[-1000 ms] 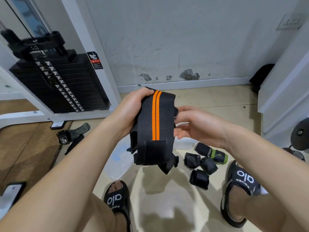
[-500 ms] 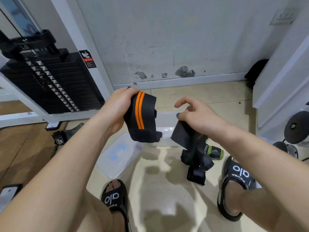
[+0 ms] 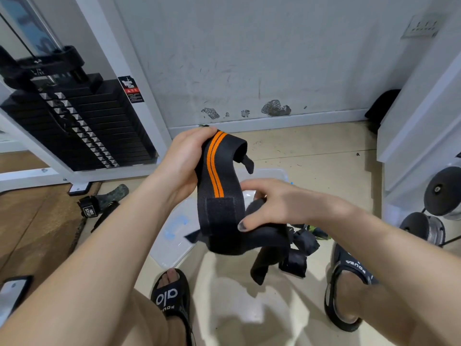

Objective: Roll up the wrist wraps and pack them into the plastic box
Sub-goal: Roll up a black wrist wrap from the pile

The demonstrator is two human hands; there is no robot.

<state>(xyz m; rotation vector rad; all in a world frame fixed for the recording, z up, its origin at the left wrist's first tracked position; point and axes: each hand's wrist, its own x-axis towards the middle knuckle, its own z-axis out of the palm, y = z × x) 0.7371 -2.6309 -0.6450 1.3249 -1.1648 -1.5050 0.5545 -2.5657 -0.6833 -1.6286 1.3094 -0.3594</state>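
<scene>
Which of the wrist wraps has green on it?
The rolled wrap with the green band, on the floor just past the right hand. The held wrap is black with orange stripes; the other floor rolls look plain black.

You are getting an evenly bright, soft indoor light here. Glare is pooling in a pale patch on the glossy floor [image 3: 249, 300] between your feet, and soft shadows are falling there below your hands. Your right hand [image 3: 279, 206] and the dangling end of the wrist wrap [image 3: 219, 193] are smearing with motion blur. The wide lens is bending the white machine frame [image 3: 139, 78] and stretching your forearms at the lower edges. The far corners are looking slightly soft.
</scene>
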